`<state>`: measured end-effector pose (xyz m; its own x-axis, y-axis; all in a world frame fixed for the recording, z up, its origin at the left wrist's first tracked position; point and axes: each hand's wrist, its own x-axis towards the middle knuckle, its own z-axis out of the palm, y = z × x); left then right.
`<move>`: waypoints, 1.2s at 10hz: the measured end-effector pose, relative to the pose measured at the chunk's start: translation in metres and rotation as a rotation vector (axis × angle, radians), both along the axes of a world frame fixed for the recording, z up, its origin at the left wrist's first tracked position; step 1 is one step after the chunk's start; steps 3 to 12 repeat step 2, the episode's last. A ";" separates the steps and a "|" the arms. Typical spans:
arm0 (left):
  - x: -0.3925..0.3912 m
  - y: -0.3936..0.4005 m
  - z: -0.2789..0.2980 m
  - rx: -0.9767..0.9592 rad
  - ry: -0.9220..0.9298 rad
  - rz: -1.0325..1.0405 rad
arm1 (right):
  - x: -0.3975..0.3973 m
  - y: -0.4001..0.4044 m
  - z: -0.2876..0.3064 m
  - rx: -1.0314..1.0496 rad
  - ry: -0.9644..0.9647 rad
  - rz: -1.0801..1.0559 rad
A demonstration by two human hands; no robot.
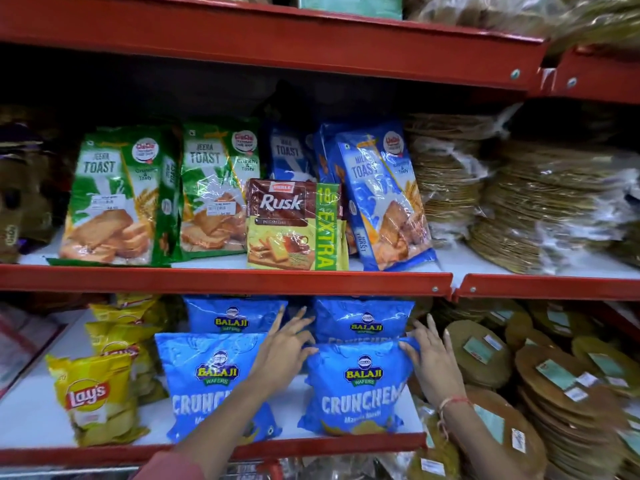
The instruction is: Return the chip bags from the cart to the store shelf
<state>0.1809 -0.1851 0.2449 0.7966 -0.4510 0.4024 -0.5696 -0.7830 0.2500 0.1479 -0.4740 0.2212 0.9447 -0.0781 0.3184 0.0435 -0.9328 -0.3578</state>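
The red-edged store shelf (225,282) fills the view in tiers. On the middle tier, papad stacks (519,202) in clear wrap occupy the right end. Green Jeera Toast packs (114,199) stand toward the left end, blue Milk Toast packs (381,199) lean right of centre, and a brown-and-yellow Rusk pack (294,225) stands at the front edge between them.

On the lower shelf (31,417), more flat round papad packs (568,386) are piled at the right end. Four blue Balaji chip bags sit in the centre, in two rows. The front right Crunchem bag (356,389) stands upright at the front edge, near the right end of the white shelf board. The front left Crunchem bag (204,382) stands just beside it, partly covered by the left forearm. Two rear Balaji bags (363,320) stand behind them, under the tier above. Yellow Lay's bags (93,396) stand toward the left end, one at the front and others behind.

The left hand (287,348) pinches the upper left corner of the front right Crunchem bag, other fingers spread. The right hand (429,355) holds the bag's upper right corner, thumb on the front face, fingers extended behind. A thread band (453,401) circles the right wrist.

Part of the cart (273,471) shows at the bottom edge, blurred.
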 end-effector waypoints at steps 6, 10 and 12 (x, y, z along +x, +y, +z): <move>-0.015 0.011 0.001 -0.046 -0.032 -0.021 | -0.012 0.019 0.018 0.077 -0.105 0.005; -0.015 0.011 0.001 -0.046 -0.032 -0.021 | -0.012 0.019 0.018 0.077 -0.105 0.005; -0.015 0.011 0.001 -0.046 -0.032 -0.021 | -0.012 0.019 0.018 0.077 -0.105 0.005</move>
